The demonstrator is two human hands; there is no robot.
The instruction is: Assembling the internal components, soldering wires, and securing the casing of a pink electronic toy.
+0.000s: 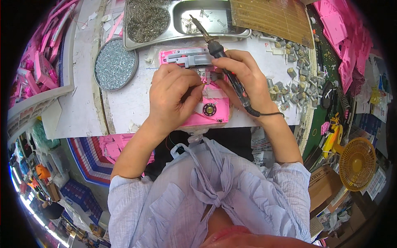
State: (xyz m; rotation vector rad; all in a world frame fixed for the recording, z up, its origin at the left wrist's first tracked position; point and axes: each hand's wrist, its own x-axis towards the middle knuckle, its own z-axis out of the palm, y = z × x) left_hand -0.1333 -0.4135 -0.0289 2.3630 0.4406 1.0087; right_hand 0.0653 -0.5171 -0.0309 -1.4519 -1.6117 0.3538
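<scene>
On the white table lies a pink plastic housing with a grey plastic mechanism across its far end. A small round black speaker sits in its near part, with thin red wires beside it. My left hand is over the housing's left side, thumb and forefinger pinched on what looks like a thin wire. My right hand holds a black soldering iron, its metal tip pointing away and up-left, clear of the housing. A small grey motor sits by the right fingertips; whether they grip it is hidden.
A round dish of small screws stands left. Behind the housing is a metal tray with springs, beside a brown board. Several small motors lie scattered right. Pink parts fill a left bin. The iron's cord trails over my right wrist.
</scene>
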